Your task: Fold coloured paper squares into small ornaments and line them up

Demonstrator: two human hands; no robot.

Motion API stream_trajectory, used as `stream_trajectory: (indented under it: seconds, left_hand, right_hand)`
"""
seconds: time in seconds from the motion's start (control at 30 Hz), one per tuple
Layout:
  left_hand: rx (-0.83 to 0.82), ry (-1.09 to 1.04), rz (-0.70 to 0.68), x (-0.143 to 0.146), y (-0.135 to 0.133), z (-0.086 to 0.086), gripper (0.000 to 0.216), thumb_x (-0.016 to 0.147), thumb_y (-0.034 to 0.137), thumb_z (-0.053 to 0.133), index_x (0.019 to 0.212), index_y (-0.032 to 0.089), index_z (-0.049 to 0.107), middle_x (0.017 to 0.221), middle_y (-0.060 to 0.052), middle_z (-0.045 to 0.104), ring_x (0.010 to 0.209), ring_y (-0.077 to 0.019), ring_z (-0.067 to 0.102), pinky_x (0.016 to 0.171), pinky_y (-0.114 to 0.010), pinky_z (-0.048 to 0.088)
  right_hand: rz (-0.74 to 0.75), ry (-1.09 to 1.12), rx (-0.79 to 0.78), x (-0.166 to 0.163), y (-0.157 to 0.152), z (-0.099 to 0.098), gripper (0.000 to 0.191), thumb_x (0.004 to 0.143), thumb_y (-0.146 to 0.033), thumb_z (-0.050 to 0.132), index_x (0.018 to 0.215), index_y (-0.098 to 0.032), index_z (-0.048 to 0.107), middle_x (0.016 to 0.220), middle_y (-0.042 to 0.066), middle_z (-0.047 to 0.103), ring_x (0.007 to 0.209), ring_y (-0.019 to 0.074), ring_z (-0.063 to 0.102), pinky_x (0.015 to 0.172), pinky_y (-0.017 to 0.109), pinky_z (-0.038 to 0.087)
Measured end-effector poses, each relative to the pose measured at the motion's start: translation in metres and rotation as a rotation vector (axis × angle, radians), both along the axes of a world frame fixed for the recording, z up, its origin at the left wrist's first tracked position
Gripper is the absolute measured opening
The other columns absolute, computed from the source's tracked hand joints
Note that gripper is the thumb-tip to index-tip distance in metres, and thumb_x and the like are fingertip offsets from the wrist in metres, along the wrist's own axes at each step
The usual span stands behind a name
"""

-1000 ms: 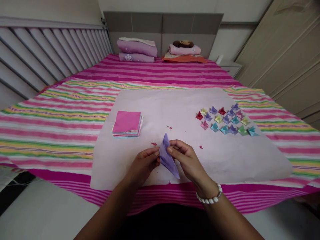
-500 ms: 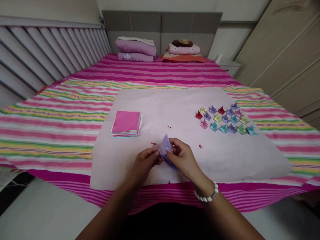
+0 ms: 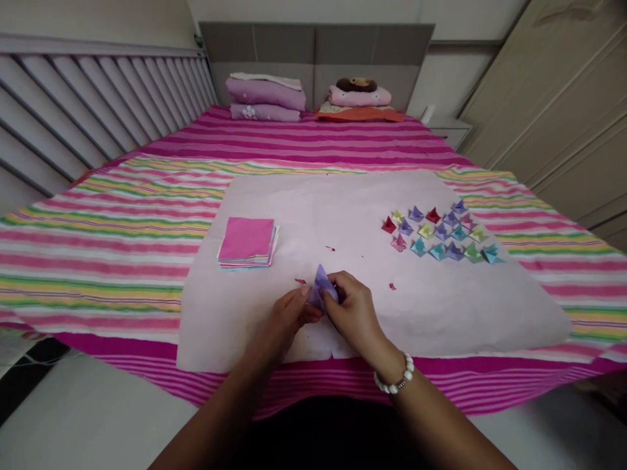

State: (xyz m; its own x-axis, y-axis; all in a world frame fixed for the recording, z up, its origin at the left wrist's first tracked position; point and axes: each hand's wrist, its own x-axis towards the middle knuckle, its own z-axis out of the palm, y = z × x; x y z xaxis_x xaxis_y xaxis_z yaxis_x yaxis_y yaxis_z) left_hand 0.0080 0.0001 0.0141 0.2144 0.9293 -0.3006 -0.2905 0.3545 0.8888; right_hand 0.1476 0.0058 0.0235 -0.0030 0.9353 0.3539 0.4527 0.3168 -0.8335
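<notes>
A folded purple origami paper [image 3: 322, 282] is held between both hands, its pointed tip upward, above the front of a pale sheet [image 3: 337, 202]. My left hand [image 3: 294, 308] pinches its left edge with thumb and fingers. My right hand [image 3: 353, 307] grips the right side, thumb across the near face and fingers behind, hiding the paper's lower part. Farther left lies a stack of square coloured papers [image 3: 246, 240], pink on top. Several small folded paper pieces [image 3: 434, 235] in red, yellow, purple, blue and green sit in rows at the right.
Small red scraps [image 3: 392, 286] lie on the sheet near my hands. Beneath it spreads a striped bedcover [image 3: 122, 241]. Folded purple bedding [image 3: 267, 98] and another cloth pile [image 3: 360, 98] rest by the headboard [image 3: 313, 46]. A slatted rail [image 3: 108, 98] runs along the left.
My right hand has shifted slightly left and turned, its thumb now pressing farther across the purple paper. The paper's tip has moved a little left and shows narrower.
</notes>
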Motion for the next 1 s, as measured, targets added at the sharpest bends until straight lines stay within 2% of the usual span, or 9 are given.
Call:
stream_trajectory:
  seconds: [0.17, 0.33, 0.5, 0.63, 0.73, 0.83, 1.0]
  left_hand:
    - [0.144, 0.274, -0.019, 0.003, -0.001, 0.005, 0.036, 0.075, 0.042, 0.068, 0.099, 0.016, 0.062, 0.086, -0.003, 0.065, 0.076, -0.0159, 0.059, 0.066, -0.027, 0.047]
    - [0.238, 0.390, -0.073, 0.001, 0.001, -0.005, 0.025, 0.080, 0.027, 0.057, 0.103, 0.017, 0.059, 0.078, 0.000, 0.063, 0.068, -0.0149, 0.058, 0.067, -0.029, 0.048]
    - [0.328, 0.613, -0.091, -0.002, 0.006, -0.005, 0.039, 0.069, 0.010, 0.052, 0.105, 0.019, 0.062, 0.088, -0.003, 0.067, 0.074, -0.0180, 0.062, 0.067, -0.029, 0.048]
    - [0.409, 0.769, -0.053, -0.002, 0.009, -0.001, 0.043, 0.069, 0.010, 0.052, 0.109, 0.020, 0.063, 0.102, -0.005, 0.067, 0.087, -0.0207, 0.063, 0.075, -0.031, 0.049]
    - [0.343, 0.744, -0.099, -0.001, 0.012, 0.002, 0.031, 0.071, 0.016, 0.056, 0.101, 0.019, 0.064, 0.093, -0.004, 0.069, 0.082, -0.0205, 0.063, 0.070, -0.029, 0.049]
    - [0.315, 0.753, -0.083, 0.000, 0.014, 0.003, 0.019, 0.072, 0.018, 0.055, 0.089, 0.018, 0.066, 0.087, -0.003, 0.070, 0.080, -0.0198, 0.063, 0.070, -0.028, 0.048]
    - [0.356, 0.742, -0.063, -0.001, 0.018, -0.002, 0.019, 0.070, 0.012, 0.050, 0.073, 0.019, 0.067, 0.071, 0.000, 0.068, 0.070, -0.0177, 0.059, 0.065, -0.026, 0.046]
  right_hand:
    - [0.019, 0.032, -0.030, -0.005, -0.002, -0.003, 0.020, 0.071, -0.004, 0.056, 0.077, -0.020, 0.067, 0.073, 0.001, 0.061, 0.066, 0.0152, 0.055, 0.060, 0.026, 0.041]
    - [0.003, 0.021, -0.044, -0.003, 0.000, -0.005, 0.021, 0.071, -0.004, 0.055, 0.077, -0.020, 0.067, 0.073, 0.001, 0.061, 0.067, 0.0158, 0.055, 0.062, 0.027, 0.042]
    - [0.037, -0.083, -0.061, 0.000, 0.001, -0.008, 0.027, 0.070, 0.001, 0.052, 0.082, -0.019, 0.066, 0.076, 0.002, 0.061, 0.070, 0.0168, 0.055, 0.064, 0.028, 0.042]
    - [0.044, -0.132, -0.077, -0.001, 0.001, -0.011, 0.030, 0.068, 0.004, 0.052, 0.082, -0.019, 0.065, 0.076, 0.002, 0.060, 0.071, 0.0173, 0.055, 0.065, 0.028, 0.042]
    - [0.064, -0.116, -0.075, -0.003, 0.001, -0.012, 0.030, 0.070, 0.004, 0.052, 0.084, -0.019, 0.066, 0.078, 0.003, 0.060, 0.073, 0.0176, 0.056, 0.065, 0.029, 0.042]
    - [0.089, -0.098, -0.059, -0.004, 0.000, -0.013, 0.031, 0.071, 0.004, 0.052, 0.085, -0.019, 0.068, 0.078, 0.003, 0.060, 0.074, 0.0180, 0.056, 0.067, 0.029, 0.043]
    - [0.081, -0.072, -0.039, -0.004, 0.001, -0.016, 0.035, 0.071, 0.004, 0.051, 0.086, -0.020, 0.071, 0.078, 0.003, 0.060, 0.075, 0.0180, 0.057, 0.070, 0.031, 0.046]
